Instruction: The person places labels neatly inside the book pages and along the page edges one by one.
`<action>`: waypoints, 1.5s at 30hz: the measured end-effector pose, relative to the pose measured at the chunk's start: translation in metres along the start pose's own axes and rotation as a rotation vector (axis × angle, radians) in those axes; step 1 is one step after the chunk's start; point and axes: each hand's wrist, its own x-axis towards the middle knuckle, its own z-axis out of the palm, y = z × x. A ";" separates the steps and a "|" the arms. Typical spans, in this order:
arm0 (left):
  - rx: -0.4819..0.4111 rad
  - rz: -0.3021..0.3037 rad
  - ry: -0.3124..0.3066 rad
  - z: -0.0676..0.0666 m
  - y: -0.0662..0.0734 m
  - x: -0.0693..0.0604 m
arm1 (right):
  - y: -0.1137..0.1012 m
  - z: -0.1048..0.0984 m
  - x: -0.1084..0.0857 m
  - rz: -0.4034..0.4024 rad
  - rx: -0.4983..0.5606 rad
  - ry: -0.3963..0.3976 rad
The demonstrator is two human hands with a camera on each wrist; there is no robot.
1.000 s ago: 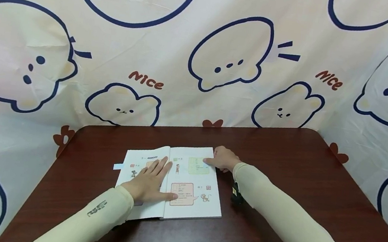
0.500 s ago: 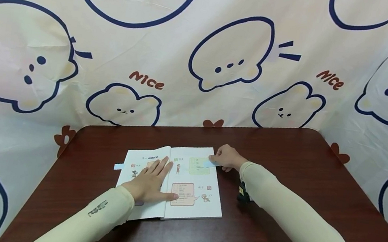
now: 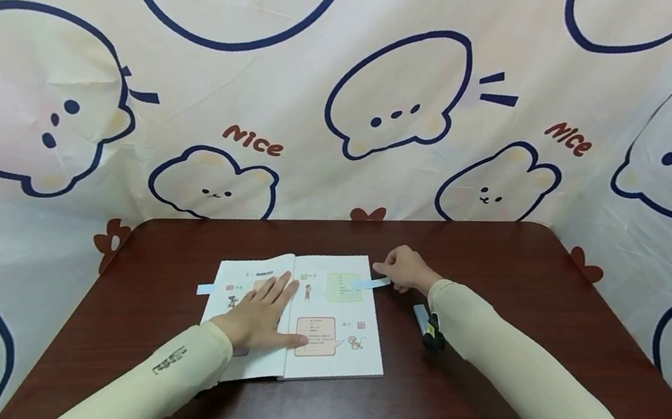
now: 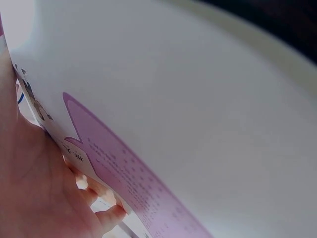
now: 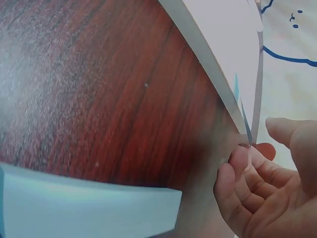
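An open book (image 3: 342, 306) lies on the table. My left hand (image 3: 258, 319) rests across its left page and centre fold with fingers spread; in the left wrist view the palm (image 4: 39, 178) faces a page (image 4: 198, 114). A pale blue strip (image 3: 372, 284) crosses the right page's outer edge and sticks out over the table. Just beyond its outer end is my right hand (image 3: 407, 270). The right wrist view shows that hand's (image 5: 272, 183) thumb apart from loosely bent fingers, with the thin strip end (image 5: 246, 124) at the fingertips.
Another blue tab (image 3: 206, 289) projects from the book's left edge. A light blue flat piece (image 3: 421, 318) lies on the brown table (image 3: 494, 266) beside my right wrist, large in the right wrist view (image 5: 89, 206). A patterned cloth (image 3: 299, 105) hangs behind the table.
My right hand has moved right, off the page, and its thumb and fingers have parted from the strip. More of the strip shows, and the light blue piece near the wrist has come into view.
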 end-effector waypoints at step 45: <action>-0.004 0.000 0.005 0.002 -0.002 0.002 | 0.020 -0.034 -0.046 -0.096 -0.106 -0.031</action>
